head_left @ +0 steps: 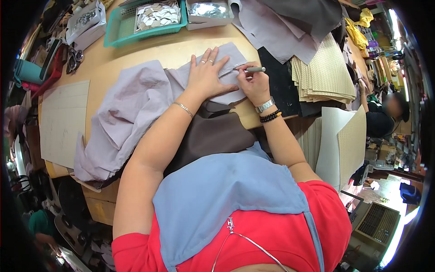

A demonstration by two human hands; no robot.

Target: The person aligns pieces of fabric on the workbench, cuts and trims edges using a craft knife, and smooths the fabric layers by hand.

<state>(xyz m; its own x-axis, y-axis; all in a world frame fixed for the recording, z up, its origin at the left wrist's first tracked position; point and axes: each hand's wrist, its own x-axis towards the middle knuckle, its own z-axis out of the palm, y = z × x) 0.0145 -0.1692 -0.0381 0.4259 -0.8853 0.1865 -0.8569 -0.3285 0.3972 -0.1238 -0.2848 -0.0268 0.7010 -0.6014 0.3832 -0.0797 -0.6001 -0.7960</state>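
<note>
Head view: a mauve-grey cloth (234, 55) lies near the front edge of the wooden surface (106, 75), its flat part directly beneath the left hand (207, 76), which presses palm down with fingers spread. The right hand (253, 85), just beside the left thumb, pinches a pen (256, 69), the tip at the cloth between the two hands. Bunched grey fabric (129, 106) extends leftward over the front edge; a pale board (63, 124) lies along the left edge. A teal basket (121, 40) sits toward the far edge.
</note>
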